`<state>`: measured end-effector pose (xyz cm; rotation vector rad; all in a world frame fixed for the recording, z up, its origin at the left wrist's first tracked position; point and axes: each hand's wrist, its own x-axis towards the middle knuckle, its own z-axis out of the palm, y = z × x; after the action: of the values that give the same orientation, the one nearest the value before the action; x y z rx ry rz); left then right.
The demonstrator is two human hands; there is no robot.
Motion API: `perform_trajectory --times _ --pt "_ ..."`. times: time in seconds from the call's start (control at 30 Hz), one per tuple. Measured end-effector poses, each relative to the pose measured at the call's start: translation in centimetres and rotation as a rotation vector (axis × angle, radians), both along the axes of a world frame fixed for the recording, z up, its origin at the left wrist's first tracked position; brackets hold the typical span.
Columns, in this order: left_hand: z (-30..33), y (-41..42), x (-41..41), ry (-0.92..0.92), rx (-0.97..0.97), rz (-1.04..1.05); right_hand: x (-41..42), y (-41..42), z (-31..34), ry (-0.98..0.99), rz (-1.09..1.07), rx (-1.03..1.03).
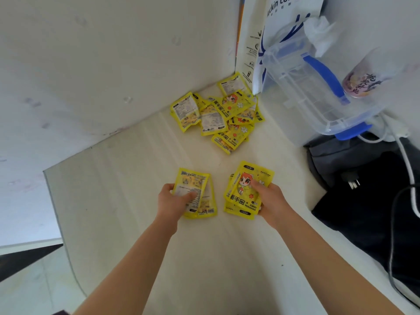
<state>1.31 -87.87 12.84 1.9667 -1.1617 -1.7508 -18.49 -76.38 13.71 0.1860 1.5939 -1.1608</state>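
Observation:
Two small stacks of yellow hand-warmer packets lie on the white table. My left hand point(173, 200) grips the left stack point(200, 185), which shows its printed back side, thumb across the top packet. My right hand point(270, 196) holds the right stack point(244, 189), face up with a red-haired cartoon figure, fingers on its right edge. A loose pile of several more yellow packets point(221, 112) lies farther back in the corner, apart from both hands.
A clear plastic box with blue handle and latches point(304, 87) stands at the back right beside a white paper coffee bag point(284, 17) and a printed cup point(359, 81). A dark bag point(363, 201) with white cables lies right. The table's edge point(52, 196) runs along the left.

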Motion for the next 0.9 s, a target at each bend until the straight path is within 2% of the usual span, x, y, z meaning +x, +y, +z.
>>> perform_trajectory --times 0.17,0.33,0.57,0.9 --pt "0.7 3.4 2.5 0.112 0.068 0.107 2.1 3.6 1.0 -0.052 0.028 -0.043" --pt "1.7 6.9 5.1 0.195 0.087 0.124 5.5 7.4 2.1 -0.081 0.012 -0.065" --pt "3.4 11.1 10.3 0.273 0.091 0.057 12.2 13.0 4.5 -0.086 -0.060 -0.152" --pt "4.5 17.1 20.0 0.325 0.066 -0.129 25.4 21.2 5.5 0.042 -0.254 -0.198"
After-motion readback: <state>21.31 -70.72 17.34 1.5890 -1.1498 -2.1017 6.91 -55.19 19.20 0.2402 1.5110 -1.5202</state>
